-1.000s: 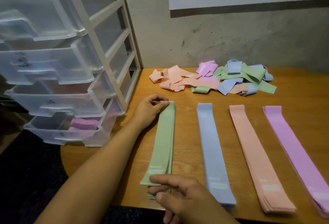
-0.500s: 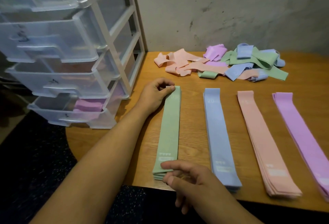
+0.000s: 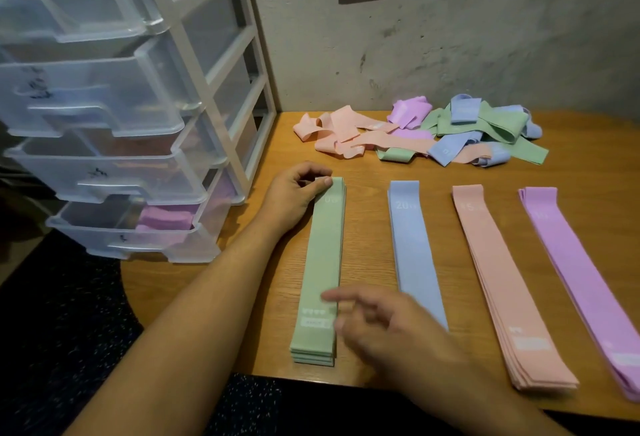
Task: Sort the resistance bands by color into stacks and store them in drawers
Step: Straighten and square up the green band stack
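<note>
Left of the green stack (image 3: 323, 262) stands the drawer unit (image 3: 214, 96), with purple bands (image 3: 166, 222) in its bottom drawer (image 3: 194, 255). My left hand (image 3: 294, 193) pinches the stack's far end, thumb on top and fingers curled. My right hand (image 3: 388, 328) hovers, blurred, over its near end, fingers loose and apart. I judge I'm squaring this stack. Beyond it to the right, the mixed pile (image 3: 433, 134) needs sorting next.

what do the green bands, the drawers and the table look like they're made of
Green bands: probably matte latex or rubber, thin limp flat layers with white print. Drawers: translucent, slightly glossy plastic; purple bands show through the lowest one. Table: wood or wood-look laminate, with visible grain.
</note>
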